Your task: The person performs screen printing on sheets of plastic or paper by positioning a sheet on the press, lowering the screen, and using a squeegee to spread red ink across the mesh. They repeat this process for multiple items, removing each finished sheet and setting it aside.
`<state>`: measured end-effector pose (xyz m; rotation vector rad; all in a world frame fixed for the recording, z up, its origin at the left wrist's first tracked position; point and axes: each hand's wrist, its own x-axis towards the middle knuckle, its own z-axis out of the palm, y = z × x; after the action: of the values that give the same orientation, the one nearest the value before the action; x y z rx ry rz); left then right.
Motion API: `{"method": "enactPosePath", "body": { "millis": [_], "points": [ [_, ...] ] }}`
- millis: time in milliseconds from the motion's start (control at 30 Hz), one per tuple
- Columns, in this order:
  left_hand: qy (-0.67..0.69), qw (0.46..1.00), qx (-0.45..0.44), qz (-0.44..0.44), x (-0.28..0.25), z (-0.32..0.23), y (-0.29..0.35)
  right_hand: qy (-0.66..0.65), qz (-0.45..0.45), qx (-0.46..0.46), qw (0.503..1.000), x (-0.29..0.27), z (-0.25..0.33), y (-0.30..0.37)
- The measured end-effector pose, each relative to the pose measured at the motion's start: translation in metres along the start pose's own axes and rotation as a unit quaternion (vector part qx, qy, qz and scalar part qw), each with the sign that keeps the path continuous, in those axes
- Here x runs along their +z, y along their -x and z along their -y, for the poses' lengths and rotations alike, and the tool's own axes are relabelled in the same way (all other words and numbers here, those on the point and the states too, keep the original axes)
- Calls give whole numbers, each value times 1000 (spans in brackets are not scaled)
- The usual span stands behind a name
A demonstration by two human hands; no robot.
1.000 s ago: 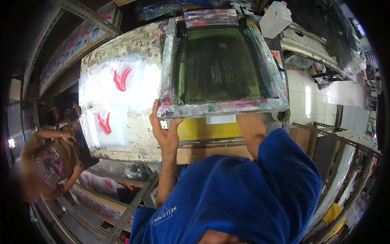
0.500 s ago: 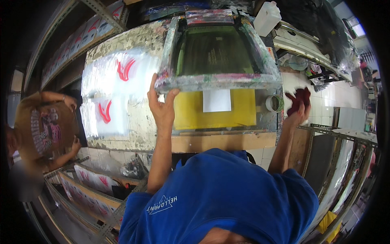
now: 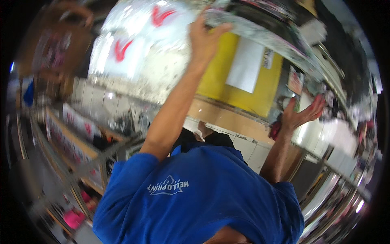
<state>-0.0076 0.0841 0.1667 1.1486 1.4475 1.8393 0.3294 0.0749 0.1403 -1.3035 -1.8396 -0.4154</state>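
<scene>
My left hand (image 3: pixel 203 42) grips the near-left corner of a paint-stained screen printing frame (image 3: pixel 264 34), thumb and fingers round its edge. The frame is tilted up over a yellow board (image 3: pixel 217 67), on which a white sheet (image 3: pixel 245 65) lies. To the right of the board, my right hand (image 3: pixel 298 116) is open, fingers spread and somewhat blurred, with reddish fingertips. A dark red cloth (image 3: pixel 275 130) is beside my right wrist, low at the table's edge. Left of the frame, translucent sheets (image 3: pixel 136 49) with red curved marks cover part of the table.
Another person (image 3: pixel 53 44) stands at the far left. Metal racks (image 3: pixel 81 162) with printed panels are at the lower left, and more racks (image 3: pixel 317 191) at the lower right. A white plastic jug (image 3: pixel 313 31) sits beyond the frame on the right.
The whole view has turned and shifted. The dark red cloth has left my right hand, whose fingers have spread. My left hand stays on the frame's corner.
</scene>
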Motion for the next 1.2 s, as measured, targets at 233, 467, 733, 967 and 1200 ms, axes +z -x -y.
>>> {"method": "enactPosePath", "body": {
  "millis": [233, 467, 733, 967, 1200],
  "points": [
    [-168, 969, 164, -82, -18, 3, 71, 145, -27, -219, 965, 73, -20, -112],
    [-90, 923, 106, -358, -82, 46, 298, 312, -20, -242, 919, 86, -74, -161],
    [-74, 744, -509, -427, -162, 237, 351, 229, -36, -259, 938, 94, -105, -185],
    [-51, 801, -465, -373, -138, 328, 345, 194, -73, -304, 930, 103, -89, -178],
    [271, 834, -194, -440, -213, 143, 405, 251, -52, -298, 919, 90, -95, -162]
  ]
}}
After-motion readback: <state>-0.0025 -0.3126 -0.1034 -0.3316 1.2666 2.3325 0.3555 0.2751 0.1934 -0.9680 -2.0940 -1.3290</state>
